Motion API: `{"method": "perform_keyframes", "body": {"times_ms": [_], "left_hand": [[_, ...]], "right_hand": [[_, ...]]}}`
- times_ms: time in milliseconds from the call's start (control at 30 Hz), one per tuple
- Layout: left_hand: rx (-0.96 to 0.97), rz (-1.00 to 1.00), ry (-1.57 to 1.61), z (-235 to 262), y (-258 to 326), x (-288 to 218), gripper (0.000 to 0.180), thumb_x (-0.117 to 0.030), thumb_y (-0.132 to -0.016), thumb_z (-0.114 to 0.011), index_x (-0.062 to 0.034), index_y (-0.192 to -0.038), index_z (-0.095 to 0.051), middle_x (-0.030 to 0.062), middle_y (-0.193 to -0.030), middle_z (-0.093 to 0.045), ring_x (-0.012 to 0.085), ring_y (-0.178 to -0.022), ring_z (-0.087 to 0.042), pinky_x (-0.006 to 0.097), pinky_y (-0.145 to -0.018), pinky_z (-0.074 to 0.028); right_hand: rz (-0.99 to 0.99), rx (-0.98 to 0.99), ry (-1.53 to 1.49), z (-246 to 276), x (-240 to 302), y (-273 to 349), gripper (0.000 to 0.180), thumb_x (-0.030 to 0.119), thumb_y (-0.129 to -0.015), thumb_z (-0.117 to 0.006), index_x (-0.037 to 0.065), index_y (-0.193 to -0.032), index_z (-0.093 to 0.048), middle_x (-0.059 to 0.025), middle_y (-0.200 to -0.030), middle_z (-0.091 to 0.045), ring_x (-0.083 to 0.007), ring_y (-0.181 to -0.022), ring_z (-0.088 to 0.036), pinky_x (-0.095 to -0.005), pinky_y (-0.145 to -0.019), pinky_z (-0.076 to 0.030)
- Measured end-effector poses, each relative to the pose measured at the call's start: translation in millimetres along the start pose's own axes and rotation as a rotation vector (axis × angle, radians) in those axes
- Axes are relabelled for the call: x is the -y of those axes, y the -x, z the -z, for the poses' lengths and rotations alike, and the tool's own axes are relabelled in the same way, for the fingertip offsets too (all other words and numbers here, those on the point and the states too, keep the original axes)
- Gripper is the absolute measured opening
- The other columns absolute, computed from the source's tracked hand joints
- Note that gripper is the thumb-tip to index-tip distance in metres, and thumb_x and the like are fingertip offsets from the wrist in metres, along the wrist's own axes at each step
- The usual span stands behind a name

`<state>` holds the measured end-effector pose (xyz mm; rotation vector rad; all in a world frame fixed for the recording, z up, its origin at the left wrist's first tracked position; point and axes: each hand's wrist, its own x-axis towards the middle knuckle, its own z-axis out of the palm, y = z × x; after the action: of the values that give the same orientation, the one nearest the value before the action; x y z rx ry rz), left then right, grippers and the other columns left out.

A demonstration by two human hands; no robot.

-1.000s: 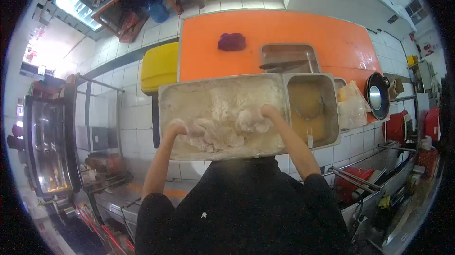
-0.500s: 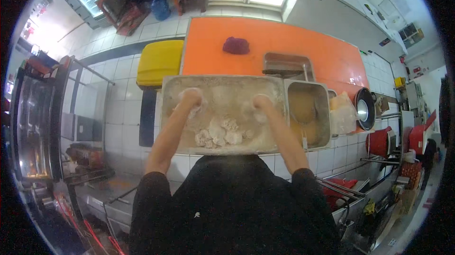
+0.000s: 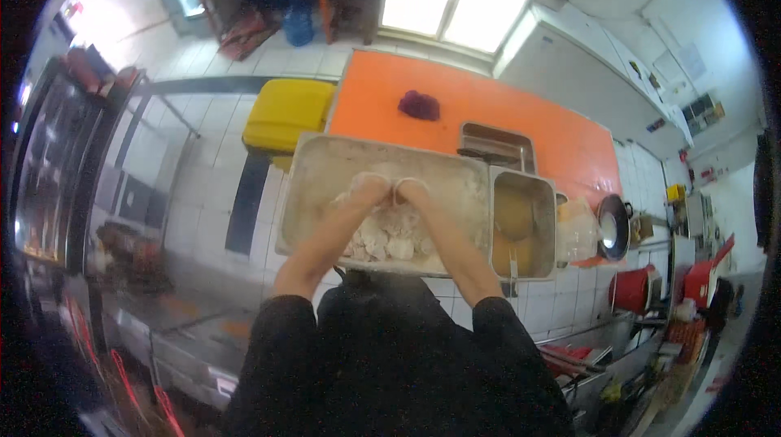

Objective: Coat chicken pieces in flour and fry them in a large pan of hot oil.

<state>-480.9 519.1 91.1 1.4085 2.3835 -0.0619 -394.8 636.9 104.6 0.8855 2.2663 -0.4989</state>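
Observation:
A large metal tray (image 3: 294,185) holds pale flour (image 3: 447,185) and a heap of flour-coated pieces (image 3: 399,247), perhaps chicken, at its near side. My left hand (image 3: 371,187) and my right hand (image 3: 410,191) are close together in the middle of the tray, just behind the heap. Both are white with flour. Their fingers are hidden by flour and by the hands themselves, so I cannot tell whether they grip anything. Right of the tray stands a metal container (image 3: 529,262) of brownish liquid, with a round wire strainer (image 3: 513,227) in it.
Beyond the tray, an orange table (image 3: 370,91) bears a purple cloth (image 3: 420,105) and a shallow metal pan (image 3: 498,141). A yellow bin (image 3: 289,116) stands left of it. To the right are a clear plastic bag (image 3: 577,230) and a black round pan (image 3: 613,227).
My hands have come inward from the tray's left and right sides and now meet in the middle by the heap. The whole view has shifted and tilted slightly.

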Motion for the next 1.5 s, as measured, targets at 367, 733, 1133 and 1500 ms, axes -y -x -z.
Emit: {"method": "perform_keyframes", "body": {"times_ms": [367, 733, 1133, 1500], "left_hand": [[-0.235, 0.095, -0.128, -79, -9, 17, 0.027, -0.019, -0.061, -0.070, -0.0084, -0.085, -0.071, 0.0128, -0.089, -0.067, 0.0246, -0.082, -0.064, 0.039, -0.070, -0.049], [0.334, -0.064, 1.111, 57, 125, 17, 0.035, -0.017, -0.077, -0.064, -0.0118, -0.111, -0.058, 0.0084, -0.099, -0.061, 0.0194, -0.081, -0.057, 0.034, -0.067, -0.049], [-0.208, 0.184, 0.536, 100, 184, 7, 0.027, -0.025, -0.077, -0.066, -0.0090, -0.099, -0.064, 0.0066, -0.084, -0.065, 0.0166, -0.071, -0.058, 0.030, -0.061, -0.050], [-0.552, 0.166, 0.753, 59, 216, -26, 0.027, -0.032, -0.074, -0.064, -0.0197, -0.098, -0.064, 0.0072, -0.083, -0.066, 0.0234, -0.072, -0.061, 0.035, -0.063, -0.048]], "right_hand": [[0.356, -0.148, 0.201, 4, 9, 49, 0.022, 0.017, -0.063, -0.068, 0.006, -0.082, -0.068, -0.0145, -0.083, -0.067, -0.0298, -0.077, -0.064, -0.0411, -0.067, -0.048], [0.810, 0.042, 0.054, 80, -65, 134, 0.041, 0.021, -0.068, -0.067, 0.001, -0.103, -0.061, -0.0168, -0.100, -0.064, -0.0233, -0.091, -0.062, -0.0374, -0.081, -0.048], [1.078, 0.041, -0.081, 102, -13, 194, 0.044, 0.021, -0.069, -0.067, 0.001, -0.107, -0.059, -0.0161, -0.103, -0.063, -0.0225, -0.093, -0.060, -0.0366, -0.083, -0.047], [1.090, 0.015, -0.152, 92, -25, 241, 0.046, 0.021, -0.069, -0.067, 0.001, -0.110, -0.057, -0.0154, -0.106, -0.062, -0.0219, -0.095, -0.059, -0.0358, -0.084, -0.047]]}}
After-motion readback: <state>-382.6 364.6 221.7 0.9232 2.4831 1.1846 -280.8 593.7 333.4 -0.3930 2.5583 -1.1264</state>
